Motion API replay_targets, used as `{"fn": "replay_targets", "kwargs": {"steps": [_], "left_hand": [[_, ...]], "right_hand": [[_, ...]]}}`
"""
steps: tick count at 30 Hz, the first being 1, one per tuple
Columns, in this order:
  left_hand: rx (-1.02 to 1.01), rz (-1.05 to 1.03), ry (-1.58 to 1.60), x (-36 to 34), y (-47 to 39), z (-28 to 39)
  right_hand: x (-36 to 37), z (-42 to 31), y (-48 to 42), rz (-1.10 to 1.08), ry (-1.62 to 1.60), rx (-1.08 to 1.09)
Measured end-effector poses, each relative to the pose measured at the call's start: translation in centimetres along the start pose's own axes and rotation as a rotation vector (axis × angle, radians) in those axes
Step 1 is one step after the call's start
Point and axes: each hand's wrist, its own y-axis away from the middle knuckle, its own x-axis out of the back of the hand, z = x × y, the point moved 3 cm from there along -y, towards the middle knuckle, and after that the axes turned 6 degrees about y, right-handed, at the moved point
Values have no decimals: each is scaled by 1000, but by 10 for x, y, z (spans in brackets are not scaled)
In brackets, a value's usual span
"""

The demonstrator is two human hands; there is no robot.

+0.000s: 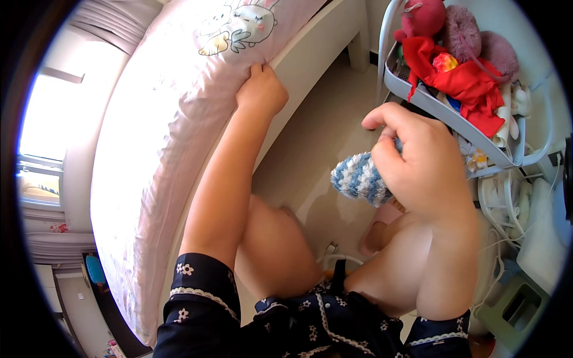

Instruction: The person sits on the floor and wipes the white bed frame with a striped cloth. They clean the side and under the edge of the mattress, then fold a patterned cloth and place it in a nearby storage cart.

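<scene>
A pink fitted sheet (179, 116) with a cartoon rabbit print covers the mattress on the left. My left hand (262, 89) is at its side edge, fingers curled against the sheet by the bed frame; whether cloth is pinched between them is hidden. In front of the cart, my right hand (414, 156) is closed on a blue and white striped fuzzy knitted item (360, 179), which hangs out below the thumb. The part inside the palm is hidden.
The white bed rail (313, 53) runs beside the mattress. A cart tray (452, 121) at upper right holds red cloth (470, 89) and plush things. A green plastic stool (515, 308) and white cables are at lower right, with my bent knees below.
</scene>
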Motion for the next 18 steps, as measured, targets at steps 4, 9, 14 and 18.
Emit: {"fn": "replay_targets", "kwargs": {"steps": [4, 9, 14, 18], "left_hand": [[-14, -318, -123, 37, 16, 51], [-299, 110, 274, 2, -37, 12], [-420, 73, 64, -24, -28, 22], [-566, 8, 84, -14, 38, 7]], "right_hand": [[-2, 5, -2, -8, 68, -9], [-12, -8, -8, -74, 30, 9], [-14, 9, -23, -57, 86, -88], [-8, 13, -36, -108, 85, -180]]}}
